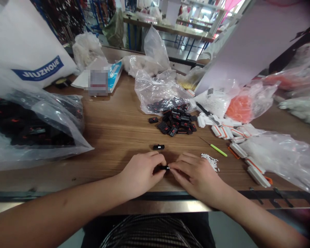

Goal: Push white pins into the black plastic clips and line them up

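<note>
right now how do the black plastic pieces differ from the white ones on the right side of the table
The black plastic pieces are dark with small red marks, while the white plastic pieces are white, some with orange edges. The black pieces lie heaped in a tight cluster, while the white ones are spread in a looser line. The black pieces look shorter than the white ones. Both are small moulded parts lying on the wooden table.
</note>
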`<action>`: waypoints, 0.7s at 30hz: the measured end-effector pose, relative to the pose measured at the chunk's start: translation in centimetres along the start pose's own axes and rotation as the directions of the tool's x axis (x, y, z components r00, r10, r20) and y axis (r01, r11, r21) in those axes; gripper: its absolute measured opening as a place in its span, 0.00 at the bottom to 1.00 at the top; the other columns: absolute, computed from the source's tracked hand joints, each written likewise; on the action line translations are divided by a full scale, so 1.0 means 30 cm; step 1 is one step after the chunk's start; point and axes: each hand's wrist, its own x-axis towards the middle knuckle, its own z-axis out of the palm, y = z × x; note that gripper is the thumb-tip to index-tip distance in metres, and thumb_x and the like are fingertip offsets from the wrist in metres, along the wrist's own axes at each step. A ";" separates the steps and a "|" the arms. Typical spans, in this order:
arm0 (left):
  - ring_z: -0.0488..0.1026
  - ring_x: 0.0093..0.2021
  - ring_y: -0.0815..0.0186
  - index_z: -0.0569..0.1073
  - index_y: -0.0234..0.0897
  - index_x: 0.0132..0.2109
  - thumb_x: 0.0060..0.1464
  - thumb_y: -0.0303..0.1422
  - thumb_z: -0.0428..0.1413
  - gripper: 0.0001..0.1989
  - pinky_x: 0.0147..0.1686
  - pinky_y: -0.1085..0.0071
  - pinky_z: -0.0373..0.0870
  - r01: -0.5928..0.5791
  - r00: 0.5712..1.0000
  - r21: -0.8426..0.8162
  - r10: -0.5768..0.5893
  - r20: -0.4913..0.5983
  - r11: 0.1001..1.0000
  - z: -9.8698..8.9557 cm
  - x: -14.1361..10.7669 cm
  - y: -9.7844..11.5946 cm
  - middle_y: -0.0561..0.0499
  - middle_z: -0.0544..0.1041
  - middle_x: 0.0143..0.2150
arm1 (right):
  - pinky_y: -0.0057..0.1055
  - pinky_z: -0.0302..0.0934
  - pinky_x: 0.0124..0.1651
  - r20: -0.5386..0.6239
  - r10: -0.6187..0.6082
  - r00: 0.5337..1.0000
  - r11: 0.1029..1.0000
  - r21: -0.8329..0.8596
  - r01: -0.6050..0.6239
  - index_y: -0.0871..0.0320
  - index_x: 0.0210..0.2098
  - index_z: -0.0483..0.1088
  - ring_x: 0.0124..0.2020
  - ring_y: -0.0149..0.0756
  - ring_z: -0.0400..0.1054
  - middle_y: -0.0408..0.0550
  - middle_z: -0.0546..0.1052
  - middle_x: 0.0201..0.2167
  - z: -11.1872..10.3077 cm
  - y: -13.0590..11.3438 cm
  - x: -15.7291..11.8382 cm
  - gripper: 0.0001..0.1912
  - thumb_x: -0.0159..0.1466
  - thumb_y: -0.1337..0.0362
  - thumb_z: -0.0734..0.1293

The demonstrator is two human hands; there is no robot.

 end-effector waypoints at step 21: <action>0.73 0.32 0.61 0.72 0.39 0.35 0.57 0.31 0.54 0.03 0.31 0.65 0.65 0.099 0.994 0.385 -0.107 0.001 0.918 -0.078 0.002 0.031 0.52 0.75 0.37 | 0.32 0.65 0.37 -0.141 0.213 0.967 0.951 -0.198 -0.238 0.57 0.49 0.76 0.34 0.34 0.72 0.50 0.78 0.45 -0.074 0.189 0.135 0.14 0.65 0.64 0.64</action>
